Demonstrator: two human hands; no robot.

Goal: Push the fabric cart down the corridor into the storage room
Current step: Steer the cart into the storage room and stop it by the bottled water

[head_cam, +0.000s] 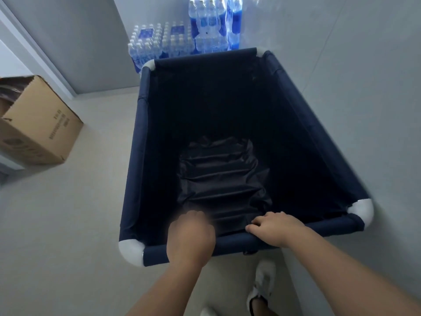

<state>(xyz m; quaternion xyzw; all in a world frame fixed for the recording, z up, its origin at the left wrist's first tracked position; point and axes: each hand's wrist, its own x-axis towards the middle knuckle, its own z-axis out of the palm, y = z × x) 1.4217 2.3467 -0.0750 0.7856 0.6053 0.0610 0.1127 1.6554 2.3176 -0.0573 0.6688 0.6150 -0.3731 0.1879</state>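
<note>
The fabric cart [142,142] is a deep navy cloth bin on a tube frame with white corner joints. It fills the middle of the head view, and only crumpled dark lining shows at its bottom. My left hand [190,237] is blurred and curled over the near rail, left of centre. My right hand [276,228] grips the same rail further right, fingers wrapped over the top. The cart's right side runs close along a pale wall, and its far end is almost at stacked packs of water bottles.
Shrink-wrapped water bottle packs [182,39] stand against the back wall in the corner. An open cardboard box [38,124] sits on the floor at left beside a door frame [34,49]. Pale floor lies between box and cart. My white shoe [262,286] is below the rail.
</note>
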